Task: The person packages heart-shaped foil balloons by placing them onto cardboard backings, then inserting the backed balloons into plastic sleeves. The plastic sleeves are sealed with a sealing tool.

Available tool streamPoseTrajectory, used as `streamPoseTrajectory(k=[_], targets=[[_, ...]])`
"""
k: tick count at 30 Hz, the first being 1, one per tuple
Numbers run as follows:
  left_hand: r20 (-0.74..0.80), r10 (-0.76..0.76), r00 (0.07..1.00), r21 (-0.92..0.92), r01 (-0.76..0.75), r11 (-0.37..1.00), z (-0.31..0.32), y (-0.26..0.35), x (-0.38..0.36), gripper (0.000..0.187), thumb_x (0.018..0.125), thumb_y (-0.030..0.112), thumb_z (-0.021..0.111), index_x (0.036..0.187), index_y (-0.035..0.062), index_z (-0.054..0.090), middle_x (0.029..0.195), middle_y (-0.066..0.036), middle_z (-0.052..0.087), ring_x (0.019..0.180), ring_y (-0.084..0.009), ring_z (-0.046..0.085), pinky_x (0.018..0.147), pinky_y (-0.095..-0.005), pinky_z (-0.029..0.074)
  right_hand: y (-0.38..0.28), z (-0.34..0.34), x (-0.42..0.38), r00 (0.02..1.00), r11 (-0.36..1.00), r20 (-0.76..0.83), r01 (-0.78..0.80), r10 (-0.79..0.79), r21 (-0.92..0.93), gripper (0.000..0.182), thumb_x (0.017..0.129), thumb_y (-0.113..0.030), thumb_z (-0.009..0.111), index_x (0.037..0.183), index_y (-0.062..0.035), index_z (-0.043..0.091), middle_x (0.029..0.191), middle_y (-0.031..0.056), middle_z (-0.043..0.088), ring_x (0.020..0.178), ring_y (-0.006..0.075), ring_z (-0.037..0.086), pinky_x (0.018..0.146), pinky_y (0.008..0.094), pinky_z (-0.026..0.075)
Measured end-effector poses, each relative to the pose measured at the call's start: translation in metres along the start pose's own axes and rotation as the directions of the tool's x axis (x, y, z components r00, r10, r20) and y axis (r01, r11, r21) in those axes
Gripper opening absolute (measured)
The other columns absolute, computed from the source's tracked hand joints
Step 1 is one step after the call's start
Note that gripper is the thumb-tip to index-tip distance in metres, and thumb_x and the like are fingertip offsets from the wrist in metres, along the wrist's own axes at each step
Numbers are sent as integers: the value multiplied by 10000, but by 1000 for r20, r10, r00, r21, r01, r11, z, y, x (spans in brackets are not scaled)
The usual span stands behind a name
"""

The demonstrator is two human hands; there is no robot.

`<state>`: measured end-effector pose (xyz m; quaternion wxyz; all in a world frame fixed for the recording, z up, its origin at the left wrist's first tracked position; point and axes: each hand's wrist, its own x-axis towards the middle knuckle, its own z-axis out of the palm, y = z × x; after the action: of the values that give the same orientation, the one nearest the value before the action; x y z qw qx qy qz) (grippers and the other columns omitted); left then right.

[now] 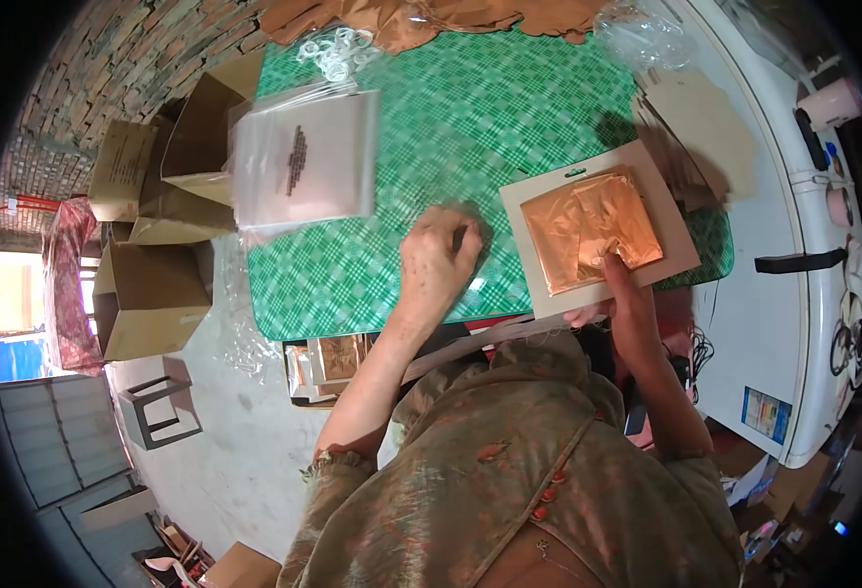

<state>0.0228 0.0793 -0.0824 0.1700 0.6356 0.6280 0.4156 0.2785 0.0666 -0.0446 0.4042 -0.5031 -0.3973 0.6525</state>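
My right hand [631,299] grips a cardboard backing card [684,257] by its lower edge, the thumb pressing on a crinkled copper-coloured foil packet [602,225] that lies on it. A small hang slot shows at the card's top edge. My left hand [439,250] rests over the green checked tablecloth [490,108], its fingers curled and the thumb bent toward them. Whatever those fingers may hold is hidden. To the left of that hand lies a stack of clear plastic bags [333,162] with dark print.
White bands [338,51] and brown sheets [392,22] lie along the table's far side. More cardboard cards [705,132] are stacked at the right, near clear plastic [646,34]. Open cartons [152,289] stand at the left. A box of foil packets [338,358] sits below the table edge.
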Motion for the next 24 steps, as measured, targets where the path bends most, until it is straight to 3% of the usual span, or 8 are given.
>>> streamPoseTrajectory(k=[1,4,13,14,18,21,24], targets=[[-6,2,1000,4,-2,1000,0,-1,1,96,839,78,705,899,5,686,858,-170,656,780,-362,657,697,-450,528,-2,2,0,1000,1000,-19,5,-4,13,399,1044,-243,464,1198,124,490,854,219,680,599,262,699,496,302,592],[-30,97,995,84,-94,992,0,-6,4,95,852,85,718,908,11,699,823,-156,670,670,-322,662,624,-407,531,0,-10,-4,998,1000,60,-21,21,-5,440,1064,-299,462,1315,62,444,988,200,677,640,253,702,497,320,589],[147,48,988,223,-81,972,-5,14,4,146,860,106,699,953,7,645,846,-191,696,707,-361,697,649,-440,566,25,-2,-23,980,991,178,-74,94,-113,365,1084,-258,434,1244,67,472,874,174,691,633,236,702,479,278,545],[159,55,986,213,-88,973,-4,16,2,148,861,109,694,952,8,635,832,-190,695,693,-358,695,640,-440,565,28,-2,-24,970,980,178,-139,163,-140,324,1082,-236,448,1243,44,482,892,158,681,611,225,695,475,283,541],[162,85,983,208,-119,971,-5,18,-2,157,858,127,678,938,13,606,773,-174,692,645,-343,688,600,-436,556,13,3,-28,924,945,311,-124,221,-304,241,1061,-157,488,1231,15,496,838,112,644,554,187,663,455,301,534],[153,89,984,250,-126,960,-5,18,-2,159,850,150,670,920,21,609,734,-154,689,621,-325,685,578,-421,548,19,-11,-18,898,947,364,-146,248,-286,329,1061,-295,492,1168,13,539,759,114,659,528,200,663,423,286,505],[144,88,986,261,-123,958,-2,15,0,153,841,163,664,893,25,623,704,-139,684,600,-314,679,567,-408,542,9,-22,-9,831,894,386,-263,401,-363,387,1049,-352,508,1133,23,554,719,130,667,514,202,656,416,291,499]])
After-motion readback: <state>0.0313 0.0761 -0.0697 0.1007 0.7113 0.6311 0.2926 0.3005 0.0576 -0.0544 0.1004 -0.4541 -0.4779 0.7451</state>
